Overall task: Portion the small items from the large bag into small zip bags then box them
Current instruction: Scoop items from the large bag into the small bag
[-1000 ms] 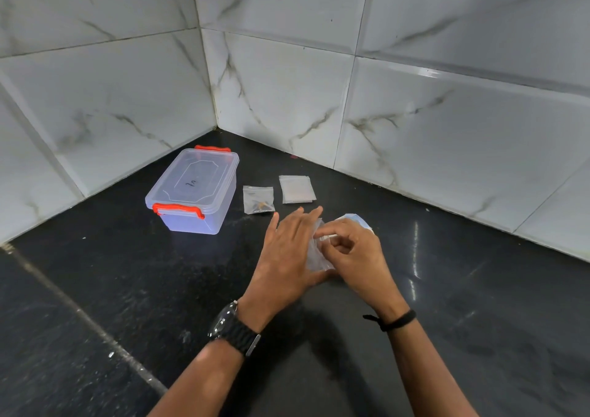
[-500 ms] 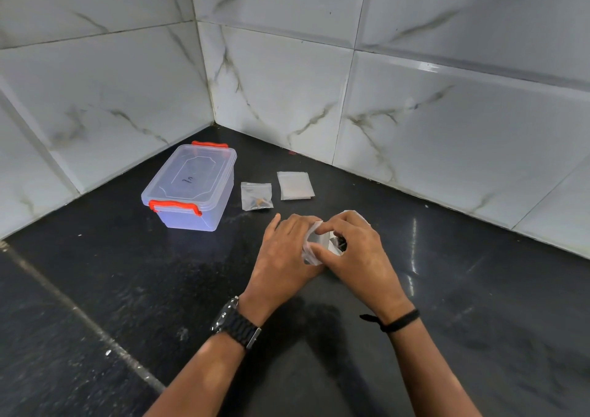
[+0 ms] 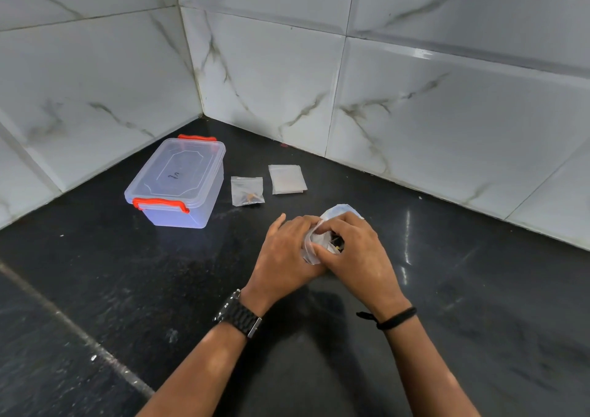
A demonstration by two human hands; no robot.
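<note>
Both hands grip big bag: left hand holds mouth wide, right hand should pinch few pieces.

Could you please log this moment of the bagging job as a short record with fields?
left hand: holds the large bag at its mouth
right hand: pinches the bag's mouth, small dark items visible inside
filled zip bag: flat on the counter, right of the box
empty zip bags: stacked further right
box: lid on, orange latches
</note>
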